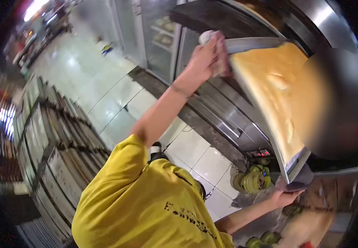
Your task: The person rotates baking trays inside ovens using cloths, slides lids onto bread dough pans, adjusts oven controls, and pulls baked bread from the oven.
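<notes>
Golden, wrinkled cake [266, 70] fills a metal tray [255, 44]; left hand [205, 57] and right hand [285, 198] hold its ends through cloths [303, 178].

Place: bakery kitchen, of working rather than household scale. Evidence: steel-fronted oven [237, 109], right, with door handle and lit red display [264, 152]; one broad metal tray [253, 44] bearing a golden baked sheet [266, 76], held at the oven with cloths at both ends; green gas cylinders [254, 180], right, on the floor; stacked flat pans or boards [57, 165], many, left, exact kind unclear; glass-fronted cabinet [154, 20], far, pale shelved contents blurred; floor [115, 97], pale glossy tile; bright strip light [35, 9], far left.
</notes>
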The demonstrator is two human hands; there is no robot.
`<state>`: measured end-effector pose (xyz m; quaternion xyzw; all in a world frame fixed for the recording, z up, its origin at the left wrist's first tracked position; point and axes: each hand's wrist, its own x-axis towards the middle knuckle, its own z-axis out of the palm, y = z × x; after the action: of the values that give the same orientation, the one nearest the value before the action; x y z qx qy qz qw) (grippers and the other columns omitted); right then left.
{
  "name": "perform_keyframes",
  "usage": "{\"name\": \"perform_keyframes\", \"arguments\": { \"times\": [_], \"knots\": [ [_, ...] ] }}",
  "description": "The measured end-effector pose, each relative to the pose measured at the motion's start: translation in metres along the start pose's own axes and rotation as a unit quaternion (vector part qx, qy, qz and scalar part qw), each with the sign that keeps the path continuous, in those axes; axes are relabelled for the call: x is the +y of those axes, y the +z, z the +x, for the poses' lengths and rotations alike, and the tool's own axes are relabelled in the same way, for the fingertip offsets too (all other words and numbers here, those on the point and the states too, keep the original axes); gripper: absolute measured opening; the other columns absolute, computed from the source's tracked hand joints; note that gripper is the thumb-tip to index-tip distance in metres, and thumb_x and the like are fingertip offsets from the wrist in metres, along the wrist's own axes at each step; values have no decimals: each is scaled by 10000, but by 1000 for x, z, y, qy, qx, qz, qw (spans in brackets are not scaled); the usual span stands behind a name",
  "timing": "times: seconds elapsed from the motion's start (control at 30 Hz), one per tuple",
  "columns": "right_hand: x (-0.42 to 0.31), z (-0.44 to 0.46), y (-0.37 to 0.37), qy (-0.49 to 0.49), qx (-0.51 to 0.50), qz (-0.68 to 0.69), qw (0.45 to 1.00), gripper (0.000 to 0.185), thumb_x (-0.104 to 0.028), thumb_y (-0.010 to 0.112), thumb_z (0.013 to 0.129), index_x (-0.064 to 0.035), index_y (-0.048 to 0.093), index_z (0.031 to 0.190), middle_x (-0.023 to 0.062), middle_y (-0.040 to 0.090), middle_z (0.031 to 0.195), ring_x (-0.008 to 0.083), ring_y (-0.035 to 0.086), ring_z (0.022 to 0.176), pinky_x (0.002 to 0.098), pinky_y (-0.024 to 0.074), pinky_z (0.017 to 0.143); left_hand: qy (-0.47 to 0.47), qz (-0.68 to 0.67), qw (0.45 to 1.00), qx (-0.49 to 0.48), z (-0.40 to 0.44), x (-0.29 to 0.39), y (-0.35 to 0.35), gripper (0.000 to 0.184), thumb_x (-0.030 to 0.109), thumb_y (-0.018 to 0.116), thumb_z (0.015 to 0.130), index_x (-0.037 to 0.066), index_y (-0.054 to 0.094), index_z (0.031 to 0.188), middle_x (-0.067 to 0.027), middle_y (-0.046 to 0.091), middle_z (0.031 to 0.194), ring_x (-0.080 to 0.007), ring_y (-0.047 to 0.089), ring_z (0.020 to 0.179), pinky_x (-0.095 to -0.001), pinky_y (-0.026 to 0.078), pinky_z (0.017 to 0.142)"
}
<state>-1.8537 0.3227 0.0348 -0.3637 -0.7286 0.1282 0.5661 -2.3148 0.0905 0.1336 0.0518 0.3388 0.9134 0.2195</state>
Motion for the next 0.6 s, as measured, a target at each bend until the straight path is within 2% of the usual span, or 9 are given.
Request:
{"name": "perform_keyframes", "arguments": {
  "times": [0.1,0.2,0.23,0.27,0.37,0.43,0.5,0.53,0.6],
  "knots": [
    [-17,29,49,-131,-33,28,990,598,-318,554,984,24,382,1443,199,444,1436,303,429,1323,386,342,1114,25,0,1000,-15,37,19,-37,140,226,538,998,108,608,1024,-2,623,857,-138,604,714,-333,556,657],
    [-108,21,90,146,-52,480,863,488,-322,555,983,2,481,1340,175,488,1387,263,486,1262,412,406,1068,33,-120,991,-40,36,57,-89,127,211,522,1006,114,602,1022,3,601,764,-148,599,666,-331,543,607],
    [-158,17,107,240,-1,576,782,447,-326,546,987,-5,519,1296,164,506,1367,257,501,1244,422,424,1055,31,-165,971,-170,45,62,-133,134,227,534,1002,117,604,1031,6,613,774,-141,600,670,-324,543,610],
    [-180,5,120,225,-11,563,795,449,-327,530,992,-4,512,1303,166,525,1341,271,512,1233,435,433,1047,25,-201,933,-299,41,73,-175,143,243,546,998,120,606,1041,9,625,784,-133,602,674,-316,544,614],
    [-230,-25,164,178,-29,556,811,438,-327,511,998,10,523,1277,165,556,1294,266,551,1177,436,462,1012,31,-217,973,-68,-9,92,-248,408,408,508,992,116,542,1275,-91,613,1198,-258,628,1003,-475,562,768],
    [-274,-43,195,145,-74,545,823,422,-334,502,1001,37,547,1197,160,598,1193,243,602,1068,416,515,891,74,-193,977,-59,-22,98,-290,516,481,487,984,122,502,1354,-121,554,1350,-311,595,1147,-571,543,839],
    [-302,-59,230,160,-103,517,835,409,-340,500,1002,48,558,1115,153,642,1032,235,642,920,392,555,746,-38,-283,947,-147,-56,126,-278,666,598,455,947,149,423,1439,-117,431,1480,-385,465,1301,-731,392,943],
    [-309,-65,250,170,-95,499,845,399,-340,504,1002,47,563,1078,146,656,952,232,658,836,377,561,695,-41,-277,948,-150,-70,139,-253,666,598,455,947,149,423,1439,-117,431,1480,-385,465,1301,-731,392,943],
    [-306,-72,286,177,-94,532,823,446,-337,543,995,79,541,1155,191,640,1086,248,660,855,373,556,757,1,-299,924,-240,-88,150,-210,672,602,404,970,59,492,1356,-107,573,1303,-300,576,1147,-535,480,946]
  ]
}}
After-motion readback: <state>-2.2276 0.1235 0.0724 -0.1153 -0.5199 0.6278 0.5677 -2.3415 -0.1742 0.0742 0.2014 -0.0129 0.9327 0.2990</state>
